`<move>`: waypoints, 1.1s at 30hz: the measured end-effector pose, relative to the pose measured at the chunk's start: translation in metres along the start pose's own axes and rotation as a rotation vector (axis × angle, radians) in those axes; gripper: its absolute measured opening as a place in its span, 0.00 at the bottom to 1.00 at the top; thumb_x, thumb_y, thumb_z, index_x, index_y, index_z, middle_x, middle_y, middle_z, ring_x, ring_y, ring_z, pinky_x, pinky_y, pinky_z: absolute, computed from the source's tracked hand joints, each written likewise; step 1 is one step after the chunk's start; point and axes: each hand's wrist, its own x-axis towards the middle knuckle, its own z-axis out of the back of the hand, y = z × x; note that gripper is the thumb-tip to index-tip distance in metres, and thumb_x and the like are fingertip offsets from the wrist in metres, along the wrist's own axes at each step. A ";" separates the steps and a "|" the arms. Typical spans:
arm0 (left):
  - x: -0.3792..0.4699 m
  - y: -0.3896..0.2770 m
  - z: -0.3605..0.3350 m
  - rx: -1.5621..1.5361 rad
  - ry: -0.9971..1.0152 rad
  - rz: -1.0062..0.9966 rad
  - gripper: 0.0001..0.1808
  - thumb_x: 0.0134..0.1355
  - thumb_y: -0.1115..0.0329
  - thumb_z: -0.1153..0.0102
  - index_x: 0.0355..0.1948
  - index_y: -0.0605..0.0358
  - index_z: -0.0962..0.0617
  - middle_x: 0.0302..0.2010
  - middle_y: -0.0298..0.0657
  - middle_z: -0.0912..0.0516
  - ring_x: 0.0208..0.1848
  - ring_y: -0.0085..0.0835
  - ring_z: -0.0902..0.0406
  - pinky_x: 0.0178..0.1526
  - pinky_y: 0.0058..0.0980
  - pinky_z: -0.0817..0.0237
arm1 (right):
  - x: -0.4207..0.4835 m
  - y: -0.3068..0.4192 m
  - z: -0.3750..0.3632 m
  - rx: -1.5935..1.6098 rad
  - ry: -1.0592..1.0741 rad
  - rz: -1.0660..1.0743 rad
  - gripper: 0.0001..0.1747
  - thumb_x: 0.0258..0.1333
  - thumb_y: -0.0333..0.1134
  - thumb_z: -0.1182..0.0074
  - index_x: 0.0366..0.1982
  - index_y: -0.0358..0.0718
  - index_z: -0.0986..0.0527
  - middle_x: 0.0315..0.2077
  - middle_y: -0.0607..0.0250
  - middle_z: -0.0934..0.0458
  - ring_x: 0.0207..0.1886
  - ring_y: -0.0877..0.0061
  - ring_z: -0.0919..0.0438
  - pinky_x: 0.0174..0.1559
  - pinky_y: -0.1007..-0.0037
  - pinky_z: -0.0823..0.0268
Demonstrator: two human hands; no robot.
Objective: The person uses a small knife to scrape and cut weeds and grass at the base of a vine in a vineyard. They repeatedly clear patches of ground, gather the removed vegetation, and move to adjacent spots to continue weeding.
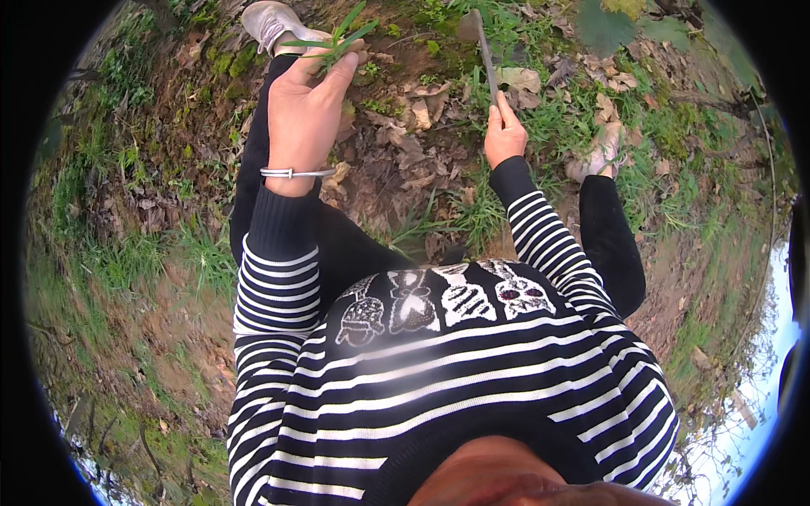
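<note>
Between the thumb and fingers of my left hand (307,104) is a green weed (335,44) with long narrow leaves, raised above the ground near my shoe. My right hand (505,133) grips the handle of a small hand hoe (487,60). The hoe's dull metal blade (469,25) is at the far end, over mossy, grassy soil. Below and between both hands lie dry brown leaves (405,139) on the bare earth.
My left shoe (269,25) and right shoe (598,152) stand on either side. Grass tufts (484,215) grow close in front of me. Blurred broad leaves (607,28) hang at the upper right, and a thin stem (769,152) curves along the right side.
</note>
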 end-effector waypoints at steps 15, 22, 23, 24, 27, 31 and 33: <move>-0.004 -0.011 -0.005 -0.099 0.041 0.027 0.10 0.62 0.72 0.44 0.43 0.65 0.20 0.36 0.34 0.17 0.38 0.16 0.25 0.41 0.15 0.35 | -0.013 -0.022 0.000 -0.087 0.010 0.086 0.20 0.63 0.34 0.52 0.55 0.37 0.29 0.34 0.54 0.21 0.34 0.70 0.22 0.39 0.68 0.31; 0.001 -0.002 -0.003 -0.010 0.073 0.078 0.15 0.63 0.74 0.46 0.51 0.63 0.23 0.45 0.39 0.18 0.45 0.22 0.22 0.50 0.19 0.34 | 0.117 0.055 -0.069 -0.318 0.038 0.202 0.18 0.59 0.36 0.52 0.50 0.41 0.26 0.34 0.46 0.26 0.39 0.54 0.26 0.43 0.58 0.34; 0.002 -0.002 -0.003 0.001 0.073 0.077 0.16 0.63 0.74 0.46 0.52 0.63 0.23 0.45 0.39 0.18 0.45 0.22 0.22 0.50 0.19 0.34 | 0.121 0.057 -0.077 -0.362 0.050 0.193 0.18 0.59 0.36 0.52 0.51 0.42 0.26 0.35 0.46 0.26 0.40 0.54 0.26 0.42 0.58 0.34; 0.003 -0.001 -0.004 0.002 0.077 0.070 0.16 0.63 0.74 0.46 0.52 0.62 0.24 0.45 0.38 0.18 0.45 0.22 0.22 0.50 0.19 0.34 | 0.117 0.056 -0.083 -0.367 0.062 0.127 0.18 0.60 0.36 0.53 0.52 0.43 0.27 0.35 0.46 0.27 0.39 0.54 0.26 0.41 0.58 0.34; 0.002 -0.002 -0.004 -0.015 0.075 0.086 0.15 0.63 0.73 0.46 0.51 0.63 0.23 0.45 0.38 0.18 0.45 0.21 0.23 0.50 0.19 0.34 | 0.079 0.033 -0.079 -0.397 0.137 0.165 0.18 0.61 0.37 0.53 0.53 0.44 0.28 0.33 0.47 0.28 0.37 0.54 0.26 0.40 0.58 0.33; -0.002 -0.008 -0.005 -0.031 0.031 0.080 0.09 0.61 0.71 0.42 0.41 0.63 0.20 0.30 0.28 0.20 0.31 0.11 0.33 0.34 0.13 0.40 | 0.022 -0.002 -0.043 -0.408 0.205 0.196 0.19 0.61 0.35 0.53 0.54 0.45 0.28 0.28 0.51 0.28 0.32 0.57 0.26 0.35 0.60 0.32; -0.005 -0.010 -0.007 -0.085 0.023 0.089 0.09 0.61 0.71 0.42 0.41 0.63 0.20 0.29 0.27 0.21 0.30 0.11 0.33 0.33 0.13 0.41 | 0.012 -0.004 -0.032 -0.307 0.167 0.222 0.19 0.61 0.34 0.52 0.53 0.43 0.27 0.26 0.53 0.28 0.30 0.59 0.26 0.34 0.61 0.33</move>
